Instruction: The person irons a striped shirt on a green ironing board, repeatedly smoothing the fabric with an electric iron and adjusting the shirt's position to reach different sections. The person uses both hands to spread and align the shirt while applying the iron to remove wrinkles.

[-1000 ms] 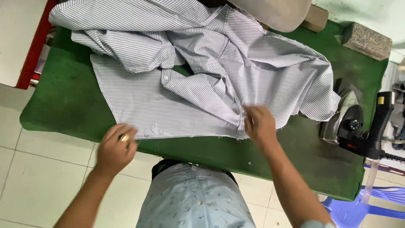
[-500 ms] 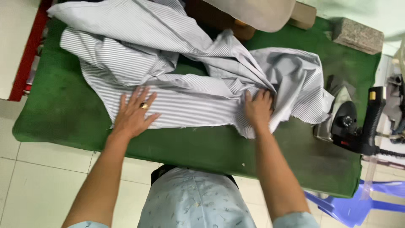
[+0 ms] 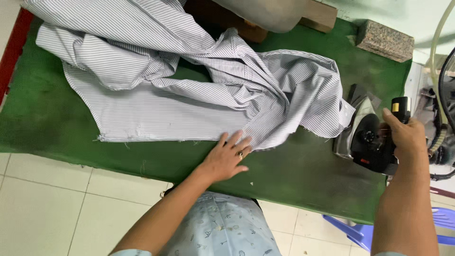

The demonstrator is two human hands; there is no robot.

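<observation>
A crumpled white shirt with thin grey stripes (image 3: pixel 189 90) lies spread over the green ironing table (image 3: pixel 303 175). My left hand (image 3: pixel 228 156), a ring on one finger, rests flat with fingers spread on the shirt's near hem, pressing the cloth to the table. My right hand (image 3: pixel 403 137) is at the table's right end, closed around the black handle of a steam iron (image 3: pixel 365 137). The iron stands on the table just right of the shirt's bunched edge, its metal soleplate facing the cloth.
A grey stone block (image 3: pixel 384 40) and a wooden block (image 3: pixel 317 14) sit at the table's far edge. Hoses and a cable (image 3: pixel 443 95) hang at the right. A blue plastic stool (image 3: pixel 360 232) stands on the tiled floor (image 3: pixel 42 204) below right.
My left hand slid right along the hem to the shirt's middle. My right hand left the cloth, moved right and closed on the iron's handle.
</observation>
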